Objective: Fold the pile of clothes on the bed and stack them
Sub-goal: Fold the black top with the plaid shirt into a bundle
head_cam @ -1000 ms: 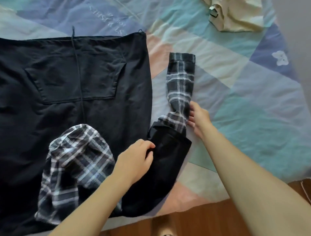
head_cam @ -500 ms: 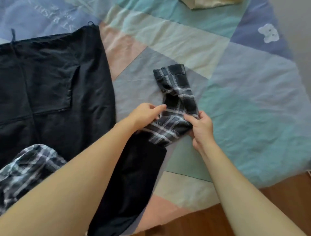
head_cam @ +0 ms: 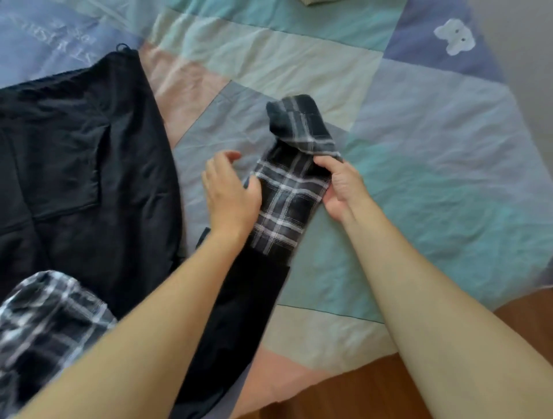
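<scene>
A black garment is spread flat on the left part of the bed, over a patchwork bedsheet of pale blue, green, cream and pink panels. From its lower edge a black sleeve is laid out towards the upper right, and it ends in a plaid cuff section whose far end is doubled over into a darker fold. The right side of the plaid section is gripped by the right hand, with the thumb laid on top of the cloth and the fingers curled beneath its edge. The left hand is held at the plaid section's left side, its fingers relaxed and slightly spread; the thumb is seen touching the cloth's edge, and nothing is clasped by it. A second plaid piece is bunched at the lower left, on the black garment. At the top edge a small part of a cream-coloured garment is seen. A strip of wooden floor is visible below the bed's edge.
</scene>
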